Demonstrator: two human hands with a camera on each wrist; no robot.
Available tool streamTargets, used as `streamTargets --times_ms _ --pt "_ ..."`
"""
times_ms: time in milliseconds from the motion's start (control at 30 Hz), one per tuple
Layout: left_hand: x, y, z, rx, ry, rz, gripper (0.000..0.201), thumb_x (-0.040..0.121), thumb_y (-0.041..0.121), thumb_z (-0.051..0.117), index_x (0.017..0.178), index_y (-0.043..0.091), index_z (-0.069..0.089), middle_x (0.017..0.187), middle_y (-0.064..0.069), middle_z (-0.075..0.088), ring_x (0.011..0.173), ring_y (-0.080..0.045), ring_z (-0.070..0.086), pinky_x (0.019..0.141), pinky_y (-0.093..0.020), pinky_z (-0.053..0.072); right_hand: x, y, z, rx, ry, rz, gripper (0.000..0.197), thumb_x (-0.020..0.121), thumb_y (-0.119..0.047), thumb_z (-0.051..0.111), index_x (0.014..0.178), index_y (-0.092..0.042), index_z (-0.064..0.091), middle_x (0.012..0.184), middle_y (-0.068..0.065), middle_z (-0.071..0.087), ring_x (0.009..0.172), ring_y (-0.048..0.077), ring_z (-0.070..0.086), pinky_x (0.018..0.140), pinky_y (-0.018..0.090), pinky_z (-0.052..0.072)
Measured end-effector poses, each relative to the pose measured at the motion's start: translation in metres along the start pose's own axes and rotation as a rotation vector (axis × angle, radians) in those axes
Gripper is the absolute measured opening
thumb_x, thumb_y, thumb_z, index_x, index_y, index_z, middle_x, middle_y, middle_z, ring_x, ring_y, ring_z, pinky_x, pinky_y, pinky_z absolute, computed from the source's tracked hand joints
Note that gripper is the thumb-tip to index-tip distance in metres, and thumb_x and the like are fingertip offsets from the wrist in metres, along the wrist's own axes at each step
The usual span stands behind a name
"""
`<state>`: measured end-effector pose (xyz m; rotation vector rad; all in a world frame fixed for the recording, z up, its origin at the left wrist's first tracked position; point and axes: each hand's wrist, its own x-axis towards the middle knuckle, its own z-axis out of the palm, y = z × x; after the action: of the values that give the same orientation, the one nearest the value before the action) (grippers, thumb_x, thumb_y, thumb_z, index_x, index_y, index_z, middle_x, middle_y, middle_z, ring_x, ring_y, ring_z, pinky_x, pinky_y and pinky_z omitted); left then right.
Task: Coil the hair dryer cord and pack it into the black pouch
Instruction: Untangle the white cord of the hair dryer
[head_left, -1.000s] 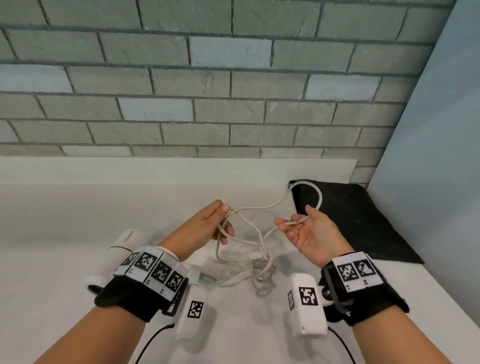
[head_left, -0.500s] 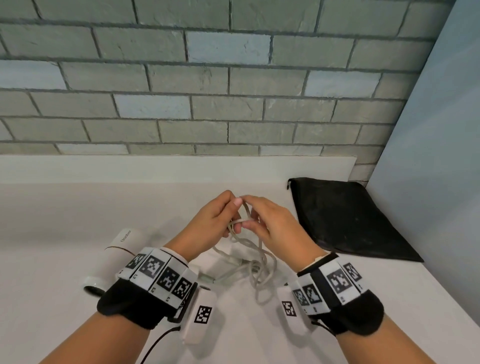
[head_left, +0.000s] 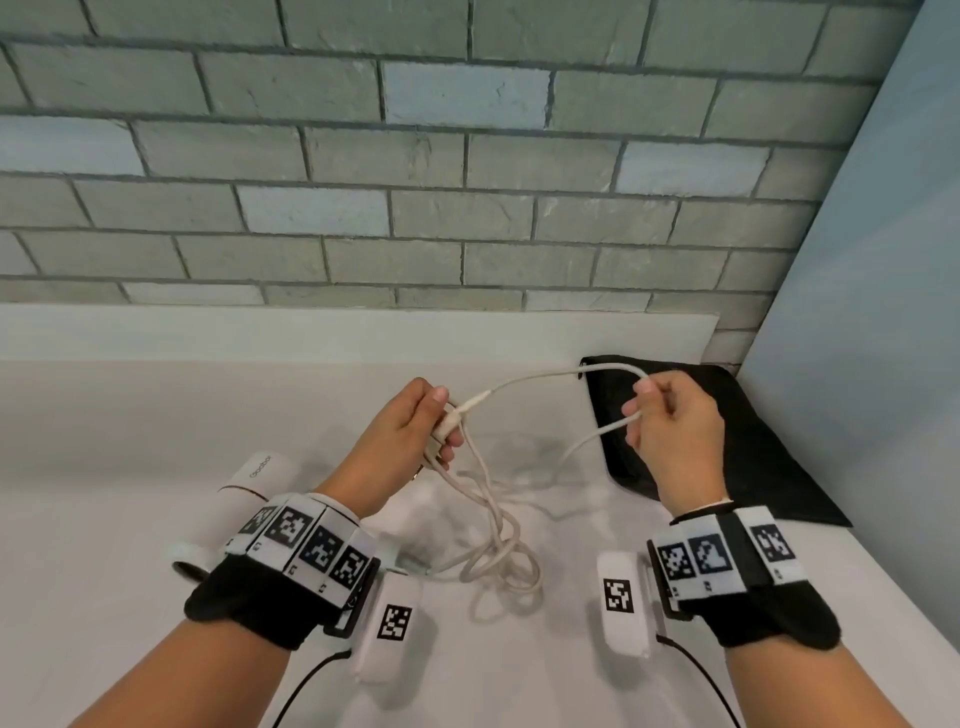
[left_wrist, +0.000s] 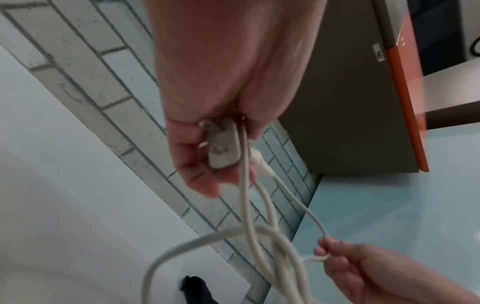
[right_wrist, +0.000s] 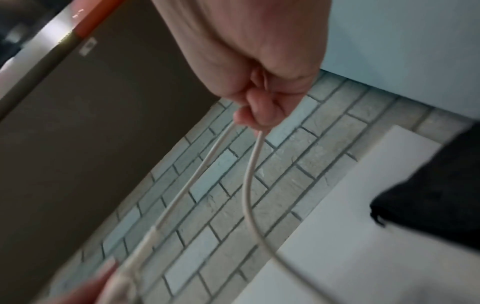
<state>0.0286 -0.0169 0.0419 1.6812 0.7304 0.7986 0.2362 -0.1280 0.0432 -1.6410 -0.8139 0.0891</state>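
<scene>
While the left hand (head_left: 410, 426) clamps the flat grey plug (left_wrist: 223, 144) and gathered loops, the right hand (head_left: 675, 431) pinches the thin cream rubber cord (head_left: 545, 382) taut, likely measuring another coil.

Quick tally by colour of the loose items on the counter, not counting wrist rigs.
White or cream: 2, the hair dryer lying at the left and its cord, held up by the left hand and right hand.
Black: 1, the pouch lying flat at the right.
Total: 3.
</scene>
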Motion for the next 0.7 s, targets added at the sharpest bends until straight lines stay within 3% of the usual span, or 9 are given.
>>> streamTargets --times_ms 133,267,367,467,533,633,700 --pt "0.005 -0.011 -0.013 0.203 0.116 -0.040 0.025 0.096 0.028 0.036 0.080 0.011 0.046 0.096 -0.005 0.059 0.080 -0.018 0.056 0.069 -0.033 0.044 -0.002 -0.016 -0.006 0.418 -0.001 0.004 0.021 0.097 -0.014 0.034 0.081 -0.017 0.047 0.076 0.005 0.057 0.049 0.006 0.054 0.046 0.020 0.046" --pt "0.004 -0.019 -0.024 0.194 0.148 -0.137 0.024 0.097 0.027 0.035 0.074 0.019 0.041 0.082 -0.005 0.065 0.064 -0.023 0.056 0.054 -0.030 0.044 0.000 -0.020 -0.008 0.601 0.073 -0.001 0.024 0.098 -0.013 0.029 0.081 -0.018 0.045 0.075 0.006 0.055 0.047 0.006 0.054 0.043 0.019 0.045" --pt "-0.002 -0.017 -0.023 0.031 0.136 -0.171 0.024 0.097 0.027 0.034 0.077 0.016 0.040 0.072 -0.007 0.066 0.058 -0.019 0.061 0.057 -0.032 0.048 0.002 -0.015 -0.008 0.633 0.068 0.046 0.021 0.098 -0.013 0.029 0.084 -0.015 0.045 0.076 0.008 0.056 0.047 0.007 0.057 0.045 0.018 0.047" --pt "-0.005 -0.009 -0.019 -0.057 0.088 -0.082 0.024 0.097 0.025 0.034 0.075 0.016 0.041 0.068 -0.006 0.061 0.057 -0.014 0.062 0.061 -0.033 0.050 0.000 -0.007 0.000 0.472 -0.059 0.048 0.017 0.098 -0.012 0.031 0.097 -0.006 0.047 0.084 0.013 0.055 0.056 0.010 0.062 0.052 0.017 0.052" --pt "-0.006 -0.001 -0.016 -0.014 0.074 -0.005 0.024 0.097 0.022 0.036 0.074 0.017 0.042 0.061 -0.004 0.057 0.055 -0.014 0.060 0.066 -0.033 0.049 -0.003 -0.004 0.008 0.319 -0.209 0.018 0.023 0.096 -0.006 0.033 0.113 -0.004 0.048 0.100 0.016 0.053 0.072 0.019 0.064 0.060 0.017 0.053" --pt "-0.006 0.011 -0.011 0.029 0.066 0.068 0.024 0.096 0.021 0.037 0.073 0.018 0.043 0.054 -0.002 0.050 0.050 -0.015 0.054 0.066 -0.032 0.048 -0.014 -0.007 0.021 -0.148 -0.466 -0.114 0.048 0.093 -0.006 0.041 0.138 -0.019 0.031 0.137 0.007 0.034 0.095 0.022 0.057 0.088 0.022 0.048" --pt "-0.006 0.017 -0.007 -0.006 0.066 0.070 0.025 0.096 0.023 0.036 0.073 0.016 0.041 0.055 -0.003 0.047 0.048 -0.017 0.052 0.064 -0.035 0.049 -0.029 -0.016 0.028 -0.454 -0.478 -0.284 0.051 0.092 -0.010 0.044 0.139 -0.020 0.029 0.144 0.007 0.025 0.111 0.020 0.048 0.096 0.025 0.040"
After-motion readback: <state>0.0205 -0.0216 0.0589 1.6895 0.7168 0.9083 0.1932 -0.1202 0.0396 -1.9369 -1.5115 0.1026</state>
